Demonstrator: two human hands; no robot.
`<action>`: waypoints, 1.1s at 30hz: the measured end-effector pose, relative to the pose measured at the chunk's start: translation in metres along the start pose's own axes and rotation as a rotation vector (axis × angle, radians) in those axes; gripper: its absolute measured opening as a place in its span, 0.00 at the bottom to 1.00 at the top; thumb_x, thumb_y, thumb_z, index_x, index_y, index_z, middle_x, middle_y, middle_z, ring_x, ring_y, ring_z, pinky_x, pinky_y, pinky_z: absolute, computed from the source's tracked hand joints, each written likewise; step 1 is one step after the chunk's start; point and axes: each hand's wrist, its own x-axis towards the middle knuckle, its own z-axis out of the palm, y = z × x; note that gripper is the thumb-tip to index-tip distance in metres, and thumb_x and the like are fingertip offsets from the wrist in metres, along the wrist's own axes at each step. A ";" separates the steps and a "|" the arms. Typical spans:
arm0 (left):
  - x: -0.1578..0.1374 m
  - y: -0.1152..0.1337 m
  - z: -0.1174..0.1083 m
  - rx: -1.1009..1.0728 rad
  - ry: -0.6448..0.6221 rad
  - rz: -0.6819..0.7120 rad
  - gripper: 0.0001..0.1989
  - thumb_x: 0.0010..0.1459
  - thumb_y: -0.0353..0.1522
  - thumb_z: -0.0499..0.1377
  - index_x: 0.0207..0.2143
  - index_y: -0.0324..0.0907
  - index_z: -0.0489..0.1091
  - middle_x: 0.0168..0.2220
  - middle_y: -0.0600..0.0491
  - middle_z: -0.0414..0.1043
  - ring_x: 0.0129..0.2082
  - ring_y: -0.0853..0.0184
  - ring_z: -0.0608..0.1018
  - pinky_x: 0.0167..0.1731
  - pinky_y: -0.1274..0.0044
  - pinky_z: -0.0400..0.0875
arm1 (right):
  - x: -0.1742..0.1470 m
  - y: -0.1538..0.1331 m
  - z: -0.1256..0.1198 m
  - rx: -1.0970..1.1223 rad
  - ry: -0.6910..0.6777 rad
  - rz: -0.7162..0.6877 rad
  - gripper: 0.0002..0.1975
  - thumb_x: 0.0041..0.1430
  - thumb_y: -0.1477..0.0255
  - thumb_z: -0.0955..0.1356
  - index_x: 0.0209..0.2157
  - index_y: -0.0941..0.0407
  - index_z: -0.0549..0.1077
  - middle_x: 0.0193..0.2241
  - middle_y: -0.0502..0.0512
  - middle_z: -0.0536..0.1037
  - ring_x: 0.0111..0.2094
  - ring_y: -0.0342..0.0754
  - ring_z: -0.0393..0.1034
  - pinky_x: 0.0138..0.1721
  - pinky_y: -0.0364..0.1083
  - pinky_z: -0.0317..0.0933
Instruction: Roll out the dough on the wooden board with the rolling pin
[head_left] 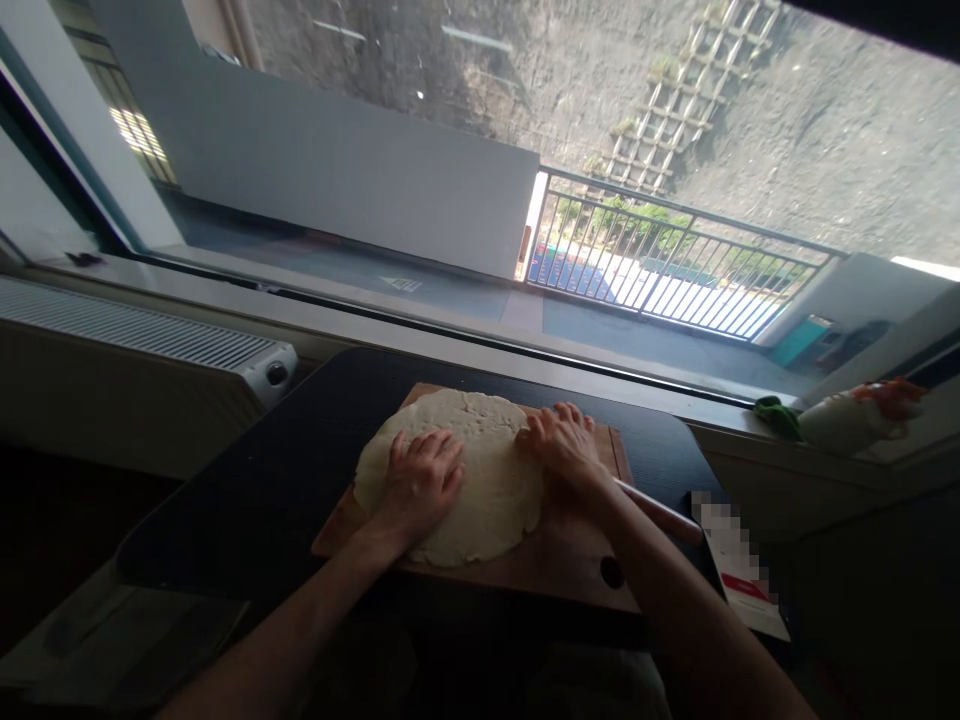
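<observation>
A wide, flat sheet of pale dough [491, 490] lies on a wooden cutting board [555, 560]. My left hand [425, 472] rests on the dough's left part, palm down with its fingers slightly apart. At the right edge of the dough is my right hand [564, 443]; its thumb side touches the dough, and the other fingers spread over the far side of the board. A wooden rolling pin [664, 512] lies at the board's right, partly hidden behind my right forearm.
The board sits on a dark table [285, 450] with rounded corners. A partly blurred-out flat item [757, 612] lies at its right edge. Beyond are a radiator [255, 365], a windowsill [480, 350], and a pale pot [836, 425] beside a green cloth-like thing [778, 416].
</observation>
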 end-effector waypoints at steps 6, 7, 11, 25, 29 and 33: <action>-0.001 0.000 -0.001 -0.017 0.004 -0.011 0.16 0.61 0.35 0.50 0.50 0.43 0.68 0.54 0.46 0.67 0.56 0.57 0.66 0.59 0.55 0.48 | 0.000 -0.002 0.006 0.027 -0.002 0.015 0.26 0.66 0.56 0.50 0.54 0.55 0.64 0.58 0.62 0.60 0.60 0.57 0.48 0.55 0.59 0.46; 0.000 0.000 -0.001 -0.019 0.003 -0.012 0.16 0.61 0.35 0.50 0.50 0.43 0.68 0.54 0.46 0.67 0.56 0.57 0.66 0.59 0.55 0.48 | -0.008 -0.006 0.009 0.035 0.006 -0.043 0.27 0.65 0.55 0.50 0.55 0.54 0.63 0.58 0.61 0.61 0.61 0.56 0.46 0.57 0.59 0.44; 0.000 0.001 0.000 -0.018 -0.009 -0.011 0.17 0.61 0.35 0.50 0.50 0.43 0.68 0.54 0.46 0.67 0.56 0.57 0.66 0.59 0.55 0.48 | -0.003 -0.007 0.012 -0.004 0.055 -0.055 0.27 0.65 0.54 0.52 0.54 0.54 0.64 0.58 0.61 0.60 0.63 0.58 0.41 0.59 0.60 0.38; 0.000 0.000 0.001 -0.013 -0.023 -0.010 0.17 0.62 0.35 0.49 0.51 0.43 0.67 0.54 0.46 0.66 0.57 0.57 0.65 0.59 0.57 0.48 | 0.040 0.006 0.006 0.001 -0.071 0.128 0.24 0.65 0.61 0.51 0.46 0.57 0.70 0.56 0.65 0.61 0.60 0.60 0.47 0.55 0.61 0.46; 0.000 0.000 0.002 -0.010 -0.018 -0.011 0.17 0.62 0.35 0.49 0.50 0.43 0.67 0.55 0.46 0.66 0.57 0.57 0.65 0.59 0.57 0.49 | 0.050 0.008 0.000 0.035 -0.163 0.127 0.22 0.63 0.58 0.56 0.46 0.58 0.70 0.52 0.67 0.65 0.55 0.61 0.54 0.51 0.59 0.52; 0.000 0.000 0.001 -0.019 -0.023 -0.006 0.17 0.61 0.35 0.49 0.51 0.44 0.67 0.54 0.46 0.66 0.57 0.56 0.65 0.59 0.57 0.49 | 0.010 -0.010 0.009 0.075 -0.122 -0.063 0.24 0.66 0.58 0.51 0.53 0.55 0.64 0.57 0.62 0.62 0.60 0.58 0.48 0.56 0.59 0.47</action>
